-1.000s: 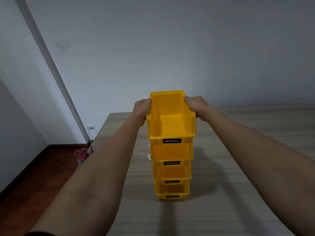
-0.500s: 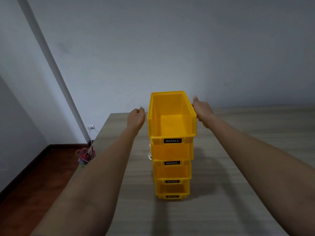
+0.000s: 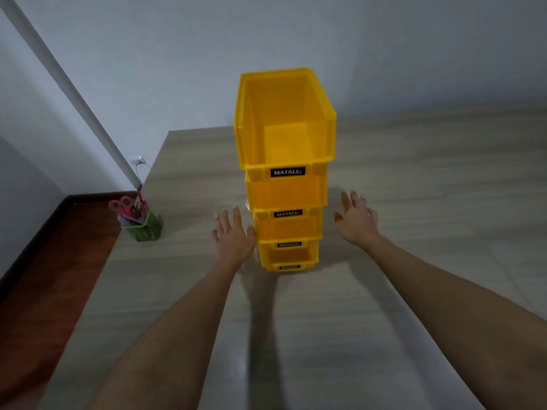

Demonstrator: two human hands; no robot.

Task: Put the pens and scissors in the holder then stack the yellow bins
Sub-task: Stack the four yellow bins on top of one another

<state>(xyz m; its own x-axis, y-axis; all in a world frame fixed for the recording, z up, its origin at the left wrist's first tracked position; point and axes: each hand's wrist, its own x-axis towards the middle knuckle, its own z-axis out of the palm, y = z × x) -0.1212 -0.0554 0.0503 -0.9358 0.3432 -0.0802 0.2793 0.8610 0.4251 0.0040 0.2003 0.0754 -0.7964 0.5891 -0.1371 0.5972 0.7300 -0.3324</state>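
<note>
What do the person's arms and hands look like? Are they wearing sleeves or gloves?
Both forearms are bare as far as the picture shows, with no sleeves in sight. The left hand and the right hand wear no gloves. There is no watch or bracelet at either wrist. A small pale glint on one right finger could be a ring, but it is too blurred to tell.

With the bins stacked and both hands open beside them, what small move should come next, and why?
Probably just draw both hands back and leave the stack alone. The four yellow bins stand one on another on the table, and the holder already has scissors and pens in it. The left hand and right hand grip nothing, so nothing seems left to place.
</note>
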